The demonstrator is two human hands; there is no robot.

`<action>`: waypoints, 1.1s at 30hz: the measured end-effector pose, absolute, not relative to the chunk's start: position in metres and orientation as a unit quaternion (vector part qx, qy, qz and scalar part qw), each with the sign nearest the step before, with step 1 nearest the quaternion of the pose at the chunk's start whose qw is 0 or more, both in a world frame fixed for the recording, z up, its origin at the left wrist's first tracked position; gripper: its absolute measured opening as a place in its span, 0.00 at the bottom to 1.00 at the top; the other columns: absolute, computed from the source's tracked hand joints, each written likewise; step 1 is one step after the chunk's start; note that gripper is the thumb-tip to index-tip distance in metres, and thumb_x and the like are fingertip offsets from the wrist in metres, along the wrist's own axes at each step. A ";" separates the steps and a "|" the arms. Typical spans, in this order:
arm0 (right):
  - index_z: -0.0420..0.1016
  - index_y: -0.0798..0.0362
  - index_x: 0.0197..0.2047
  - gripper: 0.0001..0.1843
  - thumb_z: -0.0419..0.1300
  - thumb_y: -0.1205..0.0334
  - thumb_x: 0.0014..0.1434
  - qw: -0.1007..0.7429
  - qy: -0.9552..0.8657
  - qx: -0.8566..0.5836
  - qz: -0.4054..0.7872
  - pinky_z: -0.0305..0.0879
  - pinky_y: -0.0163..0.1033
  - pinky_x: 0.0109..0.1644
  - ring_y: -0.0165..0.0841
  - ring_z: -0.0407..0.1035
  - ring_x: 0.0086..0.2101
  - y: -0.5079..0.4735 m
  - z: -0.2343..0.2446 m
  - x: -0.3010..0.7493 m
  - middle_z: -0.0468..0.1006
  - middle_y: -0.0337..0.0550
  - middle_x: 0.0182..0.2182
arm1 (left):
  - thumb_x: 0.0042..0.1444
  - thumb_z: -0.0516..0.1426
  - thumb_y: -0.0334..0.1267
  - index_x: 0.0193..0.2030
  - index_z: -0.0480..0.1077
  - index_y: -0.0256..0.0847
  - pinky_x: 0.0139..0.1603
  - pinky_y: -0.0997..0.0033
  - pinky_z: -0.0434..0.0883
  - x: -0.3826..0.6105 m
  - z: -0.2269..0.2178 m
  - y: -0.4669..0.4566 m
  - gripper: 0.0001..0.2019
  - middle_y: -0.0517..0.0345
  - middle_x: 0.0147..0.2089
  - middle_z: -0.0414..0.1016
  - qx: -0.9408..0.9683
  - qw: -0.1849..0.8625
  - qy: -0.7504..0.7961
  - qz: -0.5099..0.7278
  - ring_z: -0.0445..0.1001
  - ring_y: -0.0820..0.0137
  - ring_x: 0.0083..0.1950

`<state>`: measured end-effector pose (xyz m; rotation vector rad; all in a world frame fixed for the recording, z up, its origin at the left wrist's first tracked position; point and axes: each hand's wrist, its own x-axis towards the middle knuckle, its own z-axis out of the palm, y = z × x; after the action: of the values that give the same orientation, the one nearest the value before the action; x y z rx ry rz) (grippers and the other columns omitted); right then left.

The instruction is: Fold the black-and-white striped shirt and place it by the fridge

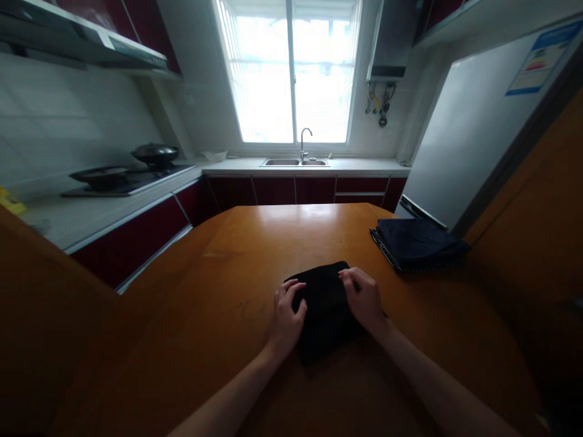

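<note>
A folded black cloth [325, 315], perhaps a garment, lies flat on the wooden table in front of me. My left hand [288, 312] rests at its left edge, fingers apart and slightly bent, with thumb and fingertips over the dark fabric. At the upper right edge of the cloth is my right hand [361, 297], its fingers curled and drawn together. The fingertips sit over the fabric, and whatever may be between them is hidden.
Toward the right of the table [218, 279] lies a folded dark blue cloth stack [419, 243]. Beyond are a sink [282, 162] with a faucet, a stove with a lidded pan [155, 153] at left, and a fridge [473, 127] at right.
</note>
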<state>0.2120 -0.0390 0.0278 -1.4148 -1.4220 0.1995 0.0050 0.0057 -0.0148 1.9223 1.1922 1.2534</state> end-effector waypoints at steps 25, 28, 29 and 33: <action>0.80 0.54 0.36 0.18 0.60 0.47 0.59 0.494 -0.597 -0.405 0.484 0.65 0.36 0.28 0.33 0.71 0.24 -0.059 -0.013 0.159 0.79 0.43 0.26 | 0.61 0.56 0.29 0.43 0.77 0.44 0.54 0.68 0.70 -0.085 0.033 0.045 0.10 0.56 0.47 0.78 0.808 0.063 0.473 0.346 0.75 0.66 0.50; 0.80 0.55 0.35 0.18 0.60 0.48 0.58 0.593 -0.519 -0.477 0.388 0.62 0.36 0.26 0.32 0.67 0.22 -0.041 -0.010 0.188 0.75 0.41 0.23 | 0.62 0.56 0.31 0.45 0.80 0.47 0.50 0.71 0.71 -0.089 0.052 0.054 0.12 0.57 0.45 0.79 0.817 0.036 0.497 0.290 0.77 0.67 0.47; 0.80 0.55 0.35 0.17 0.60 0.49 0.57 0.612 -0.494 -0.496 0.368 0.62 0.36 0.26 0.32 0.66 0.22 -0.036 -0.011 0.197 0.74 0.41 0.22 | 0.62 0.57 0.31 0.44 0.81 0.47 0.47 0.72 0.71 -0.088 0.066 0.061 0.12 0.57 0.43 0.80 0.817 0.028 0.511 0.268 0.78 0.67 0.45; 0.79 0.56 0.35 0.17 0.59 0.50 0.55 0.627 -0.442 -0.540 0.346 0.61 0.36 0.26 0.33 0.66 0.23 -0.024 -0.017 0.216 0.74 0.41 0.23 | 0.57 0.60 0.27 0.38 0.82 0.41 0.46 0.72 0.71 -0.087 0.159 0.113 0.09 0.54 0.37 0.82 0.767 -0.025 0.574 0.284 0.79 0.67 0.41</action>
<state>0.2158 -0.0244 -0.0165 -1.2394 -1.0140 0.7942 -0.0870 0.1134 0.1594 2.4505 1.8325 0.9081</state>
